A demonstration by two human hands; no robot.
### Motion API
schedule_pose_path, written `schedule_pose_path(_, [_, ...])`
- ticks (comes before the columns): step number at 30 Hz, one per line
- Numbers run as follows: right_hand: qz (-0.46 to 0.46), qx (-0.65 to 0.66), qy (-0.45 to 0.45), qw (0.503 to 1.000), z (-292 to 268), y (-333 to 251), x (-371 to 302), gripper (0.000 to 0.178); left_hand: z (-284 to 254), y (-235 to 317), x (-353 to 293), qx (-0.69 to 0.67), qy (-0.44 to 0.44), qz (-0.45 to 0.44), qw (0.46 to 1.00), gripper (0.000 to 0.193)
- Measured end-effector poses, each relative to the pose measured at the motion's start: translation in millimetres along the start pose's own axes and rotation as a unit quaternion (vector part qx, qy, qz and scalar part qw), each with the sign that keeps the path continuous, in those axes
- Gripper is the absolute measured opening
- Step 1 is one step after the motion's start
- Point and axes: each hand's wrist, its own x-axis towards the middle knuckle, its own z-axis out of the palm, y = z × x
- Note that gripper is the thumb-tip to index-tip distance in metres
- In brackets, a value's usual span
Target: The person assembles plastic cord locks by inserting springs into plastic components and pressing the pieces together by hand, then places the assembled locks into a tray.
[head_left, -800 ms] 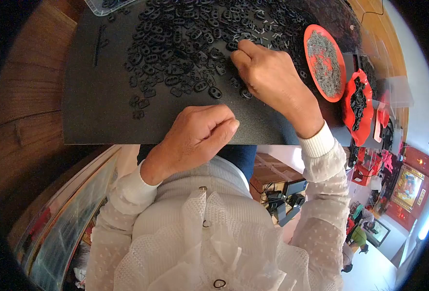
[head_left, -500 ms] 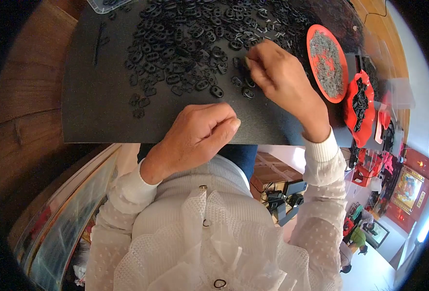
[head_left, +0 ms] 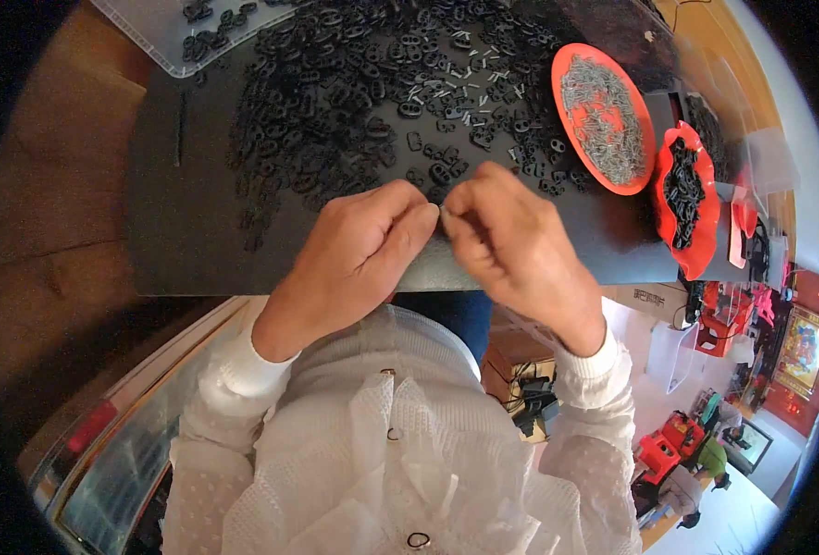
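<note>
- Small black pieces are lying loose on the dark table, the nearest just beyond the fingertips.
- The left hand is holding its thumb against curled fingers; I cannot tell whether it is pinching anything.
- The right hand is bending its blurred fingers beside the left thumb; its grip is hidden.
- Metal pins are lying among the pieces.
- Rightward, a red plate is holding pins, a wavy red bowl black parts.
</note>
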Motion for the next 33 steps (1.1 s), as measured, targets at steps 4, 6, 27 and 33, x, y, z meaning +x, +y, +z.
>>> schedule_pose_path(4, [-0.004, -0.050, 0.009, 0.999, 5.9, -2.2, -4.8, 0.017, 6.5, 3.3, 7.3, 0.014, -0.029, -0.050, 0.998, 0.022])
schedule_pose_path(6, [0.002, -0.061, 0.014, 0.998, 5.7, 0.1, -7.9, 0.017, 9.7, 2.0, 9.0, 0.026, -0.021, -0.034, 0.999, 0.022])
schedule_pose_path(27, [0.019, -0.090, -0.004, 0.996, -3.1, 19.1, -2.0, 0.016, 16.1, 3.5, 31.9, 0.173, -0.067, 0.077, 0.980, 0.011])
schedule_pose_path(33, [0.021, -0.059, 0.026, 0.998, -1.5, 28.9, 4.5, 0.016, 15.3, 0.8, 37.8, 0.137, -0.059, 0.074, 0.986, 0.008])
